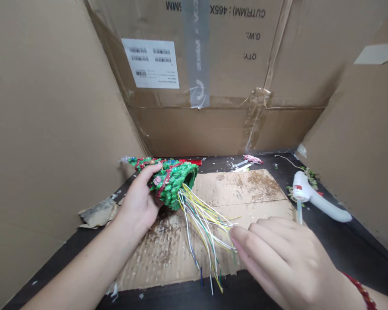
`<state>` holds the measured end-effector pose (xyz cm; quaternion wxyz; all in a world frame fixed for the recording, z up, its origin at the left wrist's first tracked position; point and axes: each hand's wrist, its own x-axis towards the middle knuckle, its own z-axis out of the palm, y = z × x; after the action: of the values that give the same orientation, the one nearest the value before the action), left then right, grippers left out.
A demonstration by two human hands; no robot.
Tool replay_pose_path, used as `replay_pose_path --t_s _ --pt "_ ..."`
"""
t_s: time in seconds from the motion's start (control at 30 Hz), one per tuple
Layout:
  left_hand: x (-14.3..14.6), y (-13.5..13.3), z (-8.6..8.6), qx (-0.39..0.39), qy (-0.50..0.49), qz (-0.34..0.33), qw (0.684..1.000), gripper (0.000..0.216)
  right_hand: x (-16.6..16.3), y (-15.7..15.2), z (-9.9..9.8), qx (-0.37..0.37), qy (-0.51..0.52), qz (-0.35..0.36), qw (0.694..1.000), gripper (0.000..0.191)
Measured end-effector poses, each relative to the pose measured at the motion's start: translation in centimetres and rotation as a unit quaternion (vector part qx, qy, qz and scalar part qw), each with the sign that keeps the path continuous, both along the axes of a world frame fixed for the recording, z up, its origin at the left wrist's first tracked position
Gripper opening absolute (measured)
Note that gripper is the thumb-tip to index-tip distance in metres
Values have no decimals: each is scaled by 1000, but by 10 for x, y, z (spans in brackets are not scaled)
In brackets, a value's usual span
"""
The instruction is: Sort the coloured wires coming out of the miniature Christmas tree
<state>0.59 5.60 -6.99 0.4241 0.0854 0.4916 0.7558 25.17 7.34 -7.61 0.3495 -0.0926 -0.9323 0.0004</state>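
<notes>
Green tinsel tree (168, 181) lies on its side over the counter (341, 252), left hand (137, 207) wrapped round it, tip pointing left, open base facing right. Wires (203, 218) fan from the base toward the nearer right hand (278, 256), fingers together, probably pinching their ends.

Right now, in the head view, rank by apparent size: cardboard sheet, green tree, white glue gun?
1. cardboard sheet
2. green tree
3. white glue gun, similar in length to the tree but slimmer.

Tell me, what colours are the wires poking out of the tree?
The wires from the tree are yellow, white, green and blue; the head view shows them.
</notes>
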Motion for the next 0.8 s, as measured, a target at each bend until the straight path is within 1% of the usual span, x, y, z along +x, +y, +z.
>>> replay_pose_path --t_s 0.2,0.3,0.53,0.67,0.8 --pt "0 0 0 -3 -4 9 1000 12 1 -4 3 43 5 23 999 10" --pt "1 0 1 -2 -9 7 1000 10 0 -5 5 44 5 27 999 8" --pt "1 1 1 -11 -8 15 1000 11 0 -9 5 60 24 9 998 13" --pt "1 1 1 -14 -5 13 1000 11 0 -13 7 63 36 -19 997 17" --pt "1 1 1 -17 -3 18 1000 10 1 -14 4 59 41 -16 997 19"
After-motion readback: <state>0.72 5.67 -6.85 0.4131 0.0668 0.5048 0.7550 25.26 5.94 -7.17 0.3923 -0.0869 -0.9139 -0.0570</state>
